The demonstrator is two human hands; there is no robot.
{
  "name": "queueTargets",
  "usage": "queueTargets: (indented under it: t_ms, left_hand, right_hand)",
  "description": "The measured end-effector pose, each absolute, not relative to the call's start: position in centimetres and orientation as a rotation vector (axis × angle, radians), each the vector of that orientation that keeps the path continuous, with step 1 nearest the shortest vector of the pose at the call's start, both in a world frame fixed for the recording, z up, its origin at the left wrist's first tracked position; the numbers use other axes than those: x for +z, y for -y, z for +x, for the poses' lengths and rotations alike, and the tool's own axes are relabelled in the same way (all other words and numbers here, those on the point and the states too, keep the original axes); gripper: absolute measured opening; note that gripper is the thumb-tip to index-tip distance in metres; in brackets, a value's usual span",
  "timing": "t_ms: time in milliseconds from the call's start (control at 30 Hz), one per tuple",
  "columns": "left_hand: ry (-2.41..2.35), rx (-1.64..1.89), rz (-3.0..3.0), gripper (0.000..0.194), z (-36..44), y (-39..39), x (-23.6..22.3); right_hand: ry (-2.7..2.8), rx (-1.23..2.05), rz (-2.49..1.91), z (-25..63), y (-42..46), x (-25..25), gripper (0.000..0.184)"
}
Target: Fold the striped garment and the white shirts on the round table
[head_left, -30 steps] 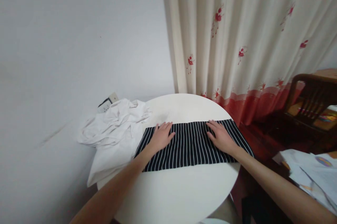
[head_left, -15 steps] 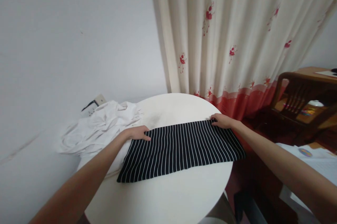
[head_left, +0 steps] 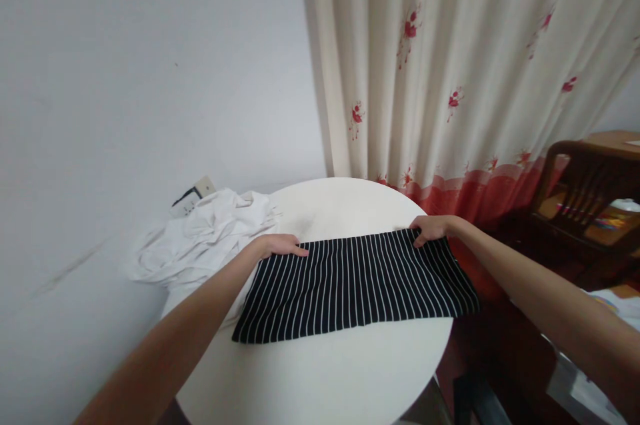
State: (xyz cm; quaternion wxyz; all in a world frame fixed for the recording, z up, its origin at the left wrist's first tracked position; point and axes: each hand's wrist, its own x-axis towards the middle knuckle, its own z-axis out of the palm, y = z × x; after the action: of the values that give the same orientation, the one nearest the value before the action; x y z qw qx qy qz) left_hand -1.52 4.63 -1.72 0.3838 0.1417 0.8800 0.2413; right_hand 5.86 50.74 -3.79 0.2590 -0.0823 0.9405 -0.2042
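A black cloth with thin white stripes (head_left: pixel 360 285), perhaps a folded garment, lies in a long strip across the round white table (head_left: pixel 310 378). Its right end reaches past the table's edge. At the left part of its far edge, my left hand (head_left: pixel 284 245) grips the fabric, thumb on top. My right hand (head_left: pixel 429 229) pinches the same edge near the right corner. The fingertips under the fabric are hidden. A crumpled white cloth (head_left: pixel 210 232) is heaped just beyond my left forearm, against the wall.
A wall socket (head_left: pixel 193 198) with something plugged in sits behind the white heap. Floral curtains (head_left: pixel 390 78) hang behind the table. To the right stand a wooden chair (head_left: pixel 555 175) and papers (head_left: pixel 590 382) lower down.
The view has turned slightly left, so everything sits further right. My left hand has shifted a little right along the cloth's far edge, and the fingers of my right hand have closed more around it.
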Motion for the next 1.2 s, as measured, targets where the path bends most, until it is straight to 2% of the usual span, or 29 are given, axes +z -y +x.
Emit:
queueTargets:
  t_ms: [133,267,433,567,767,1033,1200]
  left_hand:
    - [-2.225,0.536,0.337,0.047,-2.2,-4.7,-1.8]
    - [-2.073,0.522,0.306,0.048,-2.8,-4.4,-2.4]
    - [-1.978,0.538,0.343,0.048,-2.9,-4.1,-3.4]
    - [-1.974,0.568,0.341,0.05,-2.7,-4.1,-3.2]
    - [-1.875,0.737,0.21,0.063,-2.1,-5.3,-1.6]
    - [-2.055,0.644,0.261,0.05,-2.5,-6.4,-3.2]
    - [-2.437,0.697,0.546,0.046,-4.1,-6.4,-0.9]
  right_hand:
    - [-2.549,-0.62,-0.162,6.3,-50.7,-3.2,0.064]
    - [-2.288,-0.78,-0.115,6.4,-50.8,-3.4,0.056]
    - [-2.3,-0.806,-0.177,6.2,-51.0,-3.7,0.047]
    - [-2.223,-0.897,-0.19,5.8,-51.6,-3.7,0.047]
    - [-2.153,-0.943,-0.211,5.2,-52.0,-4.3,0.05]
    - [-2.301,-0.908,-0.188,4.1,-53.4,-5.9,0.052]
    - [-2.481,-0.909,-0.322,3.2,-53.8,-3.9,0.037]
